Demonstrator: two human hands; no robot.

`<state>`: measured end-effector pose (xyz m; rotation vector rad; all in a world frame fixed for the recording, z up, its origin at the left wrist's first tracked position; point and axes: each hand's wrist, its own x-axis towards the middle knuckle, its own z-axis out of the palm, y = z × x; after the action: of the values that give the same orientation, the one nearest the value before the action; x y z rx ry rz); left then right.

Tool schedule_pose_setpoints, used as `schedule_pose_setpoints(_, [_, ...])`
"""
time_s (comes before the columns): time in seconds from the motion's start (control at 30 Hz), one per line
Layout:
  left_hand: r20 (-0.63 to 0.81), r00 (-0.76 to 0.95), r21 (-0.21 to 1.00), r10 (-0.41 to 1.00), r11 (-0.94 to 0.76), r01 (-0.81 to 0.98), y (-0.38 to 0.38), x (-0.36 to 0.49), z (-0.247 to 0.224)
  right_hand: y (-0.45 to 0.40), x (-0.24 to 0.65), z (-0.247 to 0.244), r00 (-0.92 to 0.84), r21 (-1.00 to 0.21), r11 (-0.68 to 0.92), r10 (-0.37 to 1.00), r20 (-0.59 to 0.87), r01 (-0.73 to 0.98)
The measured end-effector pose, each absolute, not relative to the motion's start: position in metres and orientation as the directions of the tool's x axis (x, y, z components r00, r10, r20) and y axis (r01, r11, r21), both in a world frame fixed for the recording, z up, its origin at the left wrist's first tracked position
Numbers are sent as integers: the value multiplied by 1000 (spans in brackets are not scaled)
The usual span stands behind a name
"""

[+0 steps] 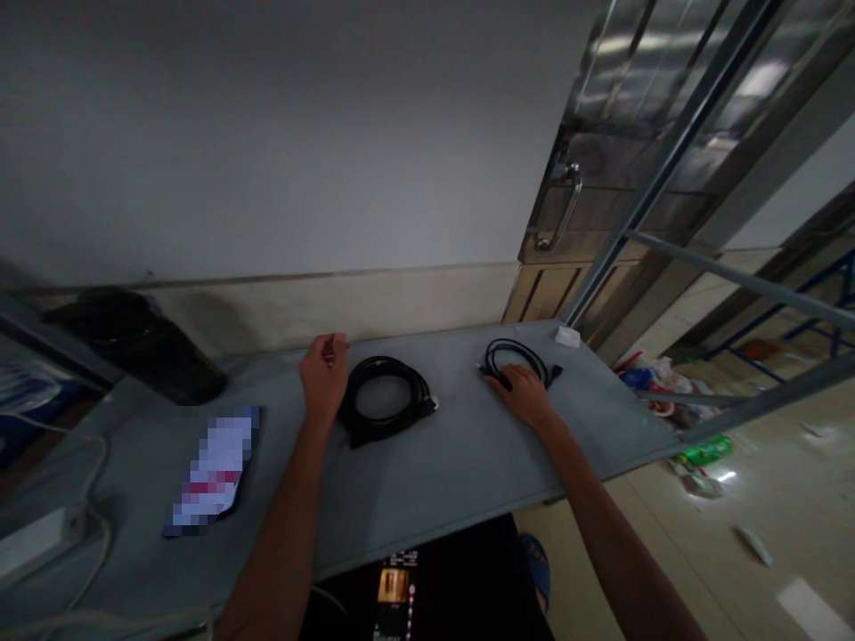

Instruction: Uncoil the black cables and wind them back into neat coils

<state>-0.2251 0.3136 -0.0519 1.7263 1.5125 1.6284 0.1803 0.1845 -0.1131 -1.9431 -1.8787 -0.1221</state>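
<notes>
while the right grip (525, 396) lies palm-down over the small black coil (511, 343), whether its fingers close on any strand cannot be told. the left grip (325, 378), half-curled and seemingly empty, is raised just beside the large black coil (420, 392), which lies to its right on the worktop (454, 463). if the right grip catches only one strand, the small black coil could spread loose; a careless left wrist could knock the large black coil askew.
</notes>
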Motion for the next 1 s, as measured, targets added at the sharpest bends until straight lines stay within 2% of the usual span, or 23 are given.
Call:
schedule_pose_setpoints(0.2, [546,-197,788,814,-419,451,311,-223,-50,181,171,-99,217,-312,-109,917,336,944])
schedule_pose_setpoints(0.3, [554,-171,801,814,-467,374,307,-219,-45,185,156,-86,284,-385,-142,895,344,912])
schedule_pose_setpoints(0.43, [471,-107,881,876,-461,106,298,-209,-36,199,118,-52,277,-480,-67,882,381,874])
schedule_pose_setpoints(0.53, [366,-51,926,929,-369,-79,293,-205,-33,218,75,-17,193,-553,112,865,463,825])
schedule_pose_setpoints(0.63, [275,20,943,961,-266,-202,292,-206,-34,241,27,16,19,-480,269,858,514,835])
schedule_pose_setpoints(0.83, [185,32,900,982,-157,-408,298,-215,-40,277,-56,42,-348,-210,433,872,345,876])
schedule_pose_setpoints(0.9, [155,4,882,988,-137,-452,301,-218,-44,284,-75,43,-426,-176,484,858,287,857])
schedule_pose_setpoints(1.0, [99,-65,860,993,-118,-496,307,-221,-50,296,-93,44,-488,-202,527,846,213,825])
